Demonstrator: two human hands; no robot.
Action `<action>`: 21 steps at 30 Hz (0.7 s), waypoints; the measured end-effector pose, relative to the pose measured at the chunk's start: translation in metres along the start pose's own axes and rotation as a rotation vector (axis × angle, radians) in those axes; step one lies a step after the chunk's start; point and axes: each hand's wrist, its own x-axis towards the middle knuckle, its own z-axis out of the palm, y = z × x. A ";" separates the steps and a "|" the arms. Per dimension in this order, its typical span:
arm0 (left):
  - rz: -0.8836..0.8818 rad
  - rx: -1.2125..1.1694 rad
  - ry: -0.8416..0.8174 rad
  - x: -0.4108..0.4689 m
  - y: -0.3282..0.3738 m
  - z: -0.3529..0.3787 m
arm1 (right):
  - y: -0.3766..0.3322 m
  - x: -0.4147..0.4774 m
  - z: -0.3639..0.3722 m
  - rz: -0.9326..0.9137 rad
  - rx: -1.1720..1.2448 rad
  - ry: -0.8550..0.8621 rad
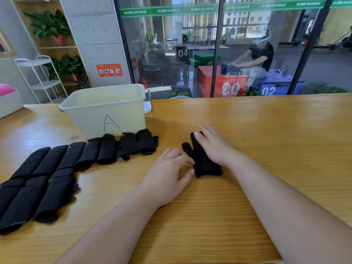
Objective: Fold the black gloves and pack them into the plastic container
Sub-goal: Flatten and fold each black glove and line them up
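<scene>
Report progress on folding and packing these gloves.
Done: rows of folded black fabric gloves lie beside the pale plastic container marked A. In hand: the right hand presses one black glove flat, left hand at its edge. Left: packing; no glove shows inside the container.

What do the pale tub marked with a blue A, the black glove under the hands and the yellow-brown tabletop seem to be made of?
Pale tub: likely plastic, smooth, slightly translucent walls. Black glove: soft matte fabric, probably knit; it lies limp and flat. Yellow-brown tabletop: wood or wood-look laminate; grain lines, faint sheen.
</scene>
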 end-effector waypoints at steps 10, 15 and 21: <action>0.045 0.071 -0.037 0.008 0.011 0.009 | 0.052 -0.102 -0.025 -0.168 -0.109 0.060; 0.042 0.095 -0.017 0.008 0.010 0.013 | 0.053 -0.106 -0.024 -0.206 -0.157 0.089; -0.001 -0.006 0.005 0.008 0.009 0.012 | 0.051 -0.107 -0.024 -0.257 -0.224 0.144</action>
